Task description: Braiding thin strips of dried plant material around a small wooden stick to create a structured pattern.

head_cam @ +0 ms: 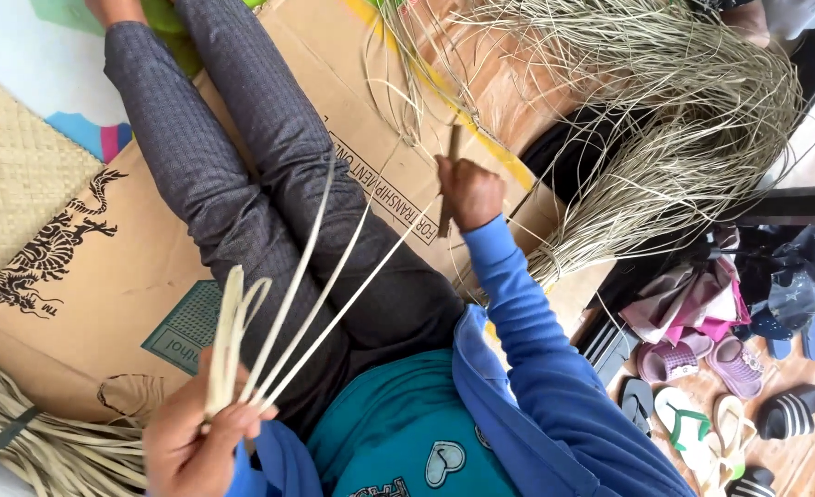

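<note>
Single head-worn view, looking steeply down from close above the lap, rolled sideways: legs in grey trousers [242,175] run toward 11 o'clock over flattened brown cardboard [85,276], tangled pale dry straw strips [665,110] at 1 o'clock, scattered sandals [711,405] at 4 o'clock.

Soft, even daylight fills the scene, bright without harsh glare, and shadows under the legs on the cardboard [76,304] stay faint. The near hand [196,442] is slightly soft with blur, while the far hand [470,191] looks sharper; the fine strands at the upper right smear a little toward the frame edge
</note>
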